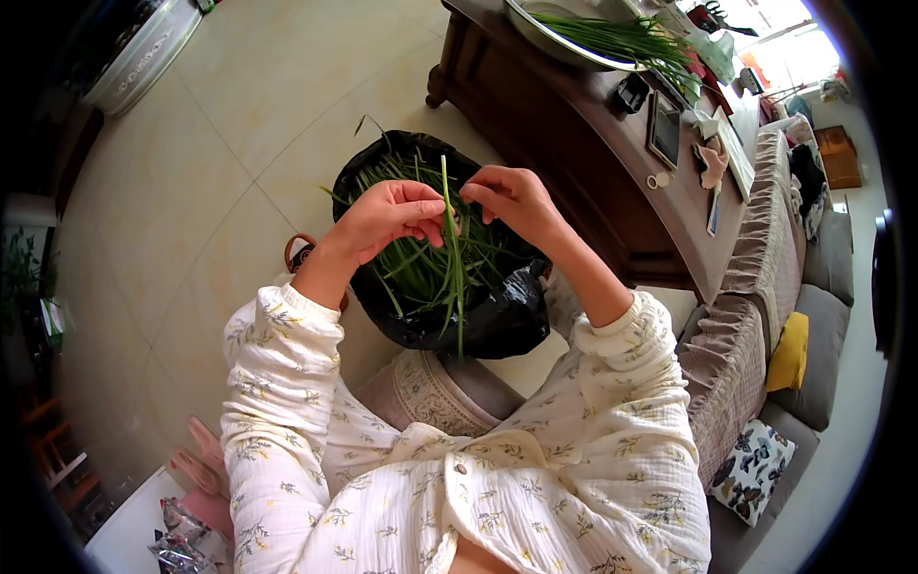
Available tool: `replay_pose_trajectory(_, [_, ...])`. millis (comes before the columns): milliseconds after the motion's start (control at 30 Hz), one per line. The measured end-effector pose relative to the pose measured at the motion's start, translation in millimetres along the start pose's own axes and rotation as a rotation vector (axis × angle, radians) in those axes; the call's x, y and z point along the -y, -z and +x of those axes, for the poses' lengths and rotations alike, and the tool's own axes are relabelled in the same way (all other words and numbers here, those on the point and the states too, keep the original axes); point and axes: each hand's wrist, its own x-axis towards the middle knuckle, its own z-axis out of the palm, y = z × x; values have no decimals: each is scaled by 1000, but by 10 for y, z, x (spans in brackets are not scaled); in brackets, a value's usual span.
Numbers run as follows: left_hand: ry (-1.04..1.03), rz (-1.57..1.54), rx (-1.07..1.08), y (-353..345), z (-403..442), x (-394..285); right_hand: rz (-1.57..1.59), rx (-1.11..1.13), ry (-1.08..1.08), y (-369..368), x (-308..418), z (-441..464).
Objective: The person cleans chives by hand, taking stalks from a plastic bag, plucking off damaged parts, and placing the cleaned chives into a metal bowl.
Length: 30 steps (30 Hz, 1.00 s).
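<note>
A black plastic bag point(507, 320) full of long green stalks point(411, 273) lies open on the floor before my knees. Over it, my left hand point(397, 218) pinches a green stalk point(446, 196) whose pale end points up and whose leaves hang down over the bag. Just right of the stalk is my right hand point(509, 199), its thumb and forefinger brought close together; whether anything thin is between them is too small to tell.
A dark wooden table point(574, 124) stands at the upper right, bearing a metal basin point(564, 43) with green stalks, a phone point(664, 129) and papers. A sofa point(736, 354) runs down the right. At the lower left is a white bin point(129, 526).
</note>
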Motion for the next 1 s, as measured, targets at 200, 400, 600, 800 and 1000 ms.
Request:
replay_pose_trajectory(200, [-43, 122, -128, 22, 68, 146, 134, 64, -93, -171, 32, -51])
replay_pose_trajectory(400, [-39, 289, -147, -27, 74, 129, 120, 48, -96, -160, 3, -49])
replay_pose_trajectory(600, [-37, 278, -131, -58, 99, 142, 159, 105, -174, -173, 29, -86])
replay_pose_trajectory(800, [-140, 499, -175, -120, 123, 133, 234, 131, -204, -159, -77, -69])
replay_pose_trajectory(1000, [-315, 798, -306, -161, 51, 59, 301, 161, -239, -129, 21, -79])
